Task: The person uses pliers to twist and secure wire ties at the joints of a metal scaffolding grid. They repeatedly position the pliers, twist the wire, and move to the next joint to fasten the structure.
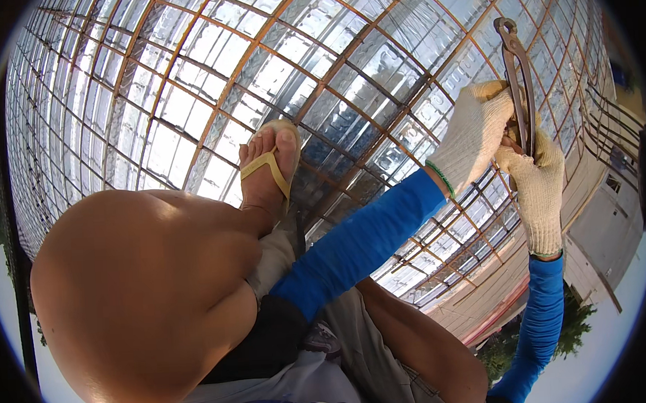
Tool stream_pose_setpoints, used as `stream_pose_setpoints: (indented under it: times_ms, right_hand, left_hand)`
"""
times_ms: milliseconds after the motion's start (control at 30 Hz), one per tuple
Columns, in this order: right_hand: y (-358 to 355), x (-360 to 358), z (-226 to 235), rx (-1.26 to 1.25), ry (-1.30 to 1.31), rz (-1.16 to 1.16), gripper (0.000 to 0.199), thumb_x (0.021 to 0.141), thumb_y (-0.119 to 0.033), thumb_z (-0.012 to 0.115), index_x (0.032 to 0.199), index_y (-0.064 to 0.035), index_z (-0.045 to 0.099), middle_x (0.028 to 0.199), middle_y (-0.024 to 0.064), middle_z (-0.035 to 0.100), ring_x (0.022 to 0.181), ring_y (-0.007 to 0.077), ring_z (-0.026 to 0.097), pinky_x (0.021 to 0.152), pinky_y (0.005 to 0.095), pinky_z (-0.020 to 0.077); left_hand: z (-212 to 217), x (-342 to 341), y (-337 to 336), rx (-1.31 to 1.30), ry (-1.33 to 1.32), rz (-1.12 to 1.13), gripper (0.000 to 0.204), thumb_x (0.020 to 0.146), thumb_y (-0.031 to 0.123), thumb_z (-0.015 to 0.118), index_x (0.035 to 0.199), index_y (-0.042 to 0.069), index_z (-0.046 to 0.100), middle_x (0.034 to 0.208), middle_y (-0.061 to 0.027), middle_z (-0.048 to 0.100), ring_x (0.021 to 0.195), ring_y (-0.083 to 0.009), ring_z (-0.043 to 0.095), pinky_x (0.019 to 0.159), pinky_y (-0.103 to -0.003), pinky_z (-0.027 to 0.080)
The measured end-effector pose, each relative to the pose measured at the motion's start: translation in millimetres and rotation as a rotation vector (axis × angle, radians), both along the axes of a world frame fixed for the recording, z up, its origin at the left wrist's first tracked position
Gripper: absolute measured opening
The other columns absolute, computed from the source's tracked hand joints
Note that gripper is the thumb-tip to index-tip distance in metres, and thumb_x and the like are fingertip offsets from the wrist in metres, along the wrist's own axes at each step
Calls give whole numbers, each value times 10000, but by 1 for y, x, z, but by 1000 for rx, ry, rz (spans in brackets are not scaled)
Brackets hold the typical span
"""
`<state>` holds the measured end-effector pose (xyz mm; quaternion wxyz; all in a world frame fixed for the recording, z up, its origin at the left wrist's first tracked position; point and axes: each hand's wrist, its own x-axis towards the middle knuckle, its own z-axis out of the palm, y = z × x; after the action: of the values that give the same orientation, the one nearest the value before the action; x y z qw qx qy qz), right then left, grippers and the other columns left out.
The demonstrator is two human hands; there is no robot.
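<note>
A pair of rusty long-handled pincers (527, 84) points upward at the right, jaws at the top and handles down. My right hand (540, 181), in a cream knit glove, is closed around the lower ends of the handles. Pressed up beside the handles is my left hand (478, 126), gloved alike with a green cuff edge. Its fingers are curled in, and what they hold, if anything, is hidden. Both hands meet above a grid of rusty reinforcing bars (325, 82). Blue sleeves cover both forearms.
Shiny silver corrugated decking (208, 55) lies beneath the bars. My foot in a yellow-strapped flip-flop (270, 168) rests on the grid, and my bent knee (139, 281) fills the lower left. Several bar ends (612, 128) stick out at the far right, near a grey structure (609, 225).
</note>
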<state>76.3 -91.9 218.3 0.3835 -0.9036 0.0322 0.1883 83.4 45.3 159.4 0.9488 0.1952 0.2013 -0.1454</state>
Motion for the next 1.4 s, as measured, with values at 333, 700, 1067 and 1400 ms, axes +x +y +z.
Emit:
stream_pose_setpoints:
  times_ms: [333, 700, 1067, 1400]
  right_hand:
    - [-30, 22, 2, -64, 106, -34, 362, 966, -162, 835, 1254, 23, 720, 1075, 58, 758, 925, 88, 673, 820, 274, 554]
    - [-52, 9, -52, 41, -84, -51, 315, 1043, -296, 779, 1182, -16, 744, 858, -26, 730, 605, 3, 554, 488, 200, 379]
    - [-93, -62, -86, 475, -90, -543, 195, 1036, -196, 761, 1081, -17, 698, 686, -21, 621, 472, 41, 477, 417, 222, 330]
    - [-74, -39, -31, 856, 33, -453, 166, 954, -15, 654, 1104, 18, 593, 732, 15, 548, 453, 97, 442, 409, 248, 334]
  left_hand:
    - [-18, 12, -30, -225, -16, 197, 247, 1099, 208, 630, 1118, -27, 706, 918, -114, 743, 686, -179, 731, 531, -278, 569]
    - [-26, 2, -44, 0, 150, 160, 262, 1103, 262, 636, 999, 26, 682, 749, -2, 623, 539, -93, 667, 464, -238, 559]
    - [-21, -43, -87, 194, 10, -110, 287, 1091, 246, 630, 1142, -15, 739, 912, -75, 738, 700, -135, 752, 629, -264, 643]
    - [9, -39, -53, 194, -179, -41, 327, 1058, 276, 628, 968, -12, 755, 939, -78, 761, 836, -162, 750, 764, -315, 616]
